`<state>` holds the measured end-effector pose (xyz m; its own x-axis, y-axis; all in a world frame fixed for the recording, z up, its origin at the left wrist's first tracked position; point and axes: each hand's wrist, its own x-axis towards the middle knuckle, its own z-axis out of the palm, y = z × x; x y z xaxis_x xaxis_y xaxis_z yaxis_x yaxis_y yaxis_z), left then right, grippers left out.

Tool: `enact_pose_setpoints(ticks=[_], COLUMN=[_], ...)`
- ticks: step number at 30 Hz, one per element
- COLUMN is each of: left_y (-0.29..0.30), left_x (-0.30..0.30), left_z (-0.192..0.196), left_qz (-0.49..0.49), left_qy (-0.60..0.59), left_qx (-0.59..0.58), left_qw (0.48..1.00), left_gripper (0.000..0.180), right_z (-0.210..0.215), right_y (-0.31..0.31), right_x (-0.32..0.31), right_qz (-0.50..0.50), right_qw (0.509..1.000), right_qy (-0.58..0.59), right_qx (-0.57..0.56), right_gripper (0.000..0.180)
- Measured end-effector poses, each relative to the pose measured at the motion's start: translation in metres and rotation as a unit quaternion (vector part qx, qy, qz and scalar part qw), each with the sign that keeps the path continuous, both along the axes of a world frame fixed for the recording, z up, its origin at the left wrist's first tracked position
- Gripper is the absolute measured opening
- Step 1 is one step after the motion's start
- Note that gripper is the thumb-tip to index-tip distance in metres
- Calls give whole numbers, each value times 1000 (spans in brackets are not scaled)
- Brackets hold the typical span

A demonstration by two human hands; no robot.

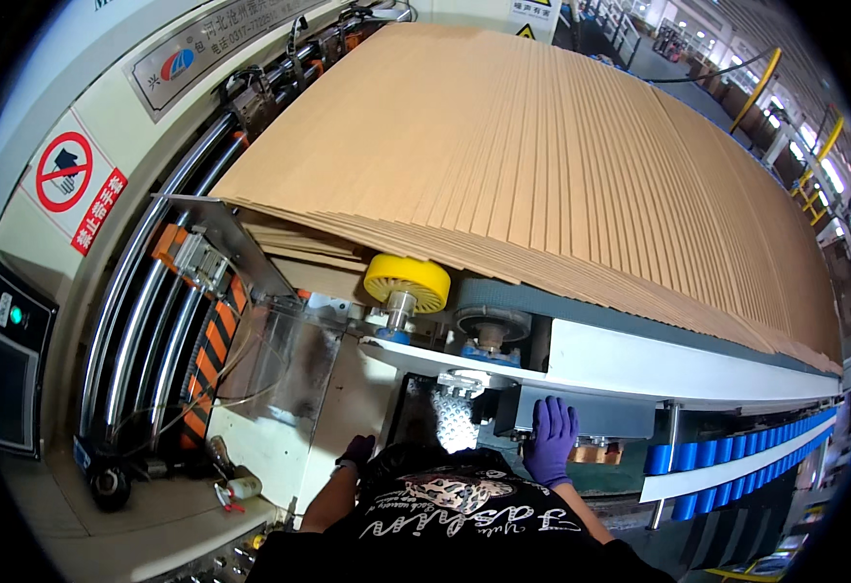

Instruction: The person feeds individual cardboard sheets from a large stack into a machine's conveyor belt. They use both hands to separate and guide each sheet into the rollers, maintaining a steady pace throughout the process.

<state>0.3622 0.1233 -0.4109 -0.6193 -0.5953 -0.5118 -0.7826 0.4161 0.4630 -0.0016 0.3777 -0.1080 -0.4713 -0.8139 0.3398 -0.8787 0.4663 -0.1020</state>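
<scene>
My right hand [550, 442], in a purple glove, lies with its fingers stretched out against a dark grey box-shaped housing [602, 412] under the machine's white rail. Nothing shows in its grasp. Lower and to the left, my left hand [357, 451] wears a purple glove too; it is beside my body, near a pale machine panel [333, 428]. Its fingers are dark and partly hidden, so I cannot tell their shape. In front of me, a long overlapping row of brown cardboard sheets [503, 146] slopes across a grey conveyor belt [503, 294].
A yellow wheel [408, 282] touches the sheets' near edge. Metal rollers [153, 364] and an orange-black striped guard [214, 360] stand at left, with a control panel [16, 360] beyond. Blue rollers [736, 449] line the right side. A small bottle [241, 491] lies at lower left.
</scene>
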Motion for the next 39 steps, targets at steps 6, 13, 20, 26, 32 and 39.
enact_pose_setpoints(ticks=[6, 13, 20, 26, 32, 39], left_y=[-54, -67, -105, -159, -175, -128], left_x=[-27, -35, -63, -123, -164, -206], left_z=[-15, -16, 4, 24, 70, 215], left_qz=[281, -85, 492, 420, 462, 474], left_qy=[13, 55, 151, 310, 396, 552], left_qx=[162, 13, 353, 483, 505, 370], left_qw=[946, 995, 781, 703, 611, 578], left_gripper=[40, 37, 51, 23, 25, 47], right_z=[-11, 0, -1, 0, -21, -37], right_y=[9, 4, 3, 0, -4, 4], right_x=[-7, 1, 10, 16, 3, -2], right_qz=[-5, -9, -39, -58, -35, -48], right_qw=[998, 998, 997, 995, 995, 984], right_qy=[53, 9, -1, -9, 73, 159], right_qx=[41, 68, 70, 79, 55, 58], right_gripper=[82, 94, 97, 99, 99, 92])
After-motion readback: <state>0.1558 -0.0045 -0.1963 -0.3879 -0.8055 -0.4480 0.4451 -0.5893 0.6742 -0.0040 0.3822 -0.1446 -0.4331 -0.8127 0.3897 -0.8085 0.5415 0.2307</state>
